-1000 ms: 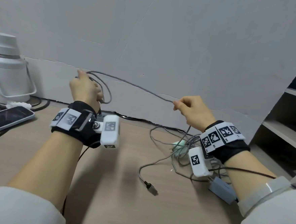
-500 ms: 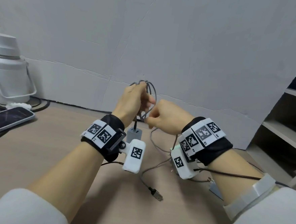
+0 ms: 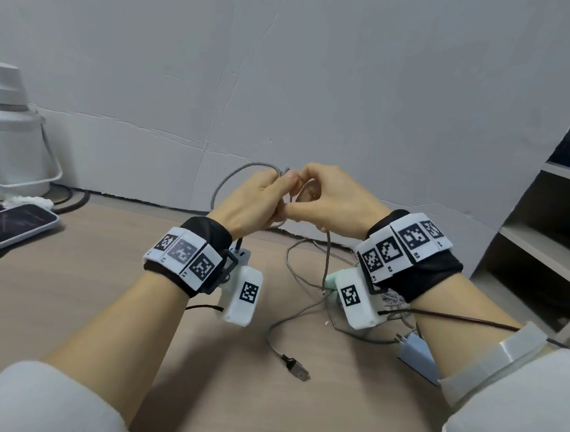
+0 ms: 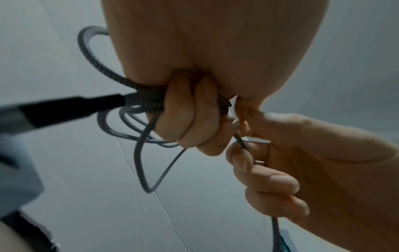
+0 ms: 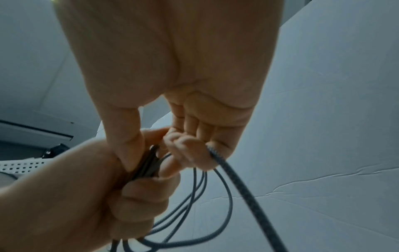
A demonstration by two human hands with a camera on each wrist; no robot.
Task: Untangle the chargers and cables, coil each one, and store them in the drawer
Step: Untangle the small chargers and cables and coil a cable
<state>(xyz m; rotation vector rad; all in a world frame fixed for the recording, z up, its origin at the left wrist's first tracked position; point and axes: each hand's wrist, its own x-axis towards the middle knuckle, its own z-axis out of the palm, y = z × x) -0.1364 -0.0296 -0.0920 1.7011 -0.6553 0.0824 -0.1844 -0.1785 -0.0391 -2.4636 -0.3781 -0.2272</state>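
Note:
A grey braided cable (image 3: 227,181) is looped in my left hand (image 3: 254,203), whose curled fingers grip several loops (image 4: 138,129). A grey charger block (image 3: 240,254) hangs from it below the wrist. My right hand (image 3: 325,201) touches the left one and pinches the same cable (image 5: 233,172) between thumb and fingers. The loose part runs down to the desk and ends in a USB plug (image 3: 294,370). A tangle of thin cables (image 3: 310,268) with a mint plug and a pale blue charger (image 3: 414,354) lies under my right wrist.
A phone (image 3: 9,227) lies at the left desk edge beside a white jug (image 3: 9,136). A grey board (image 3: 320,83) stands behind the desk (image 3: 69,285). Open shelves (image 3: 551,241) are on the right.
My hands came together from wide apart. The stretched cable length has been gathered into another loop in the left hand, and the charger block now hangs below it.

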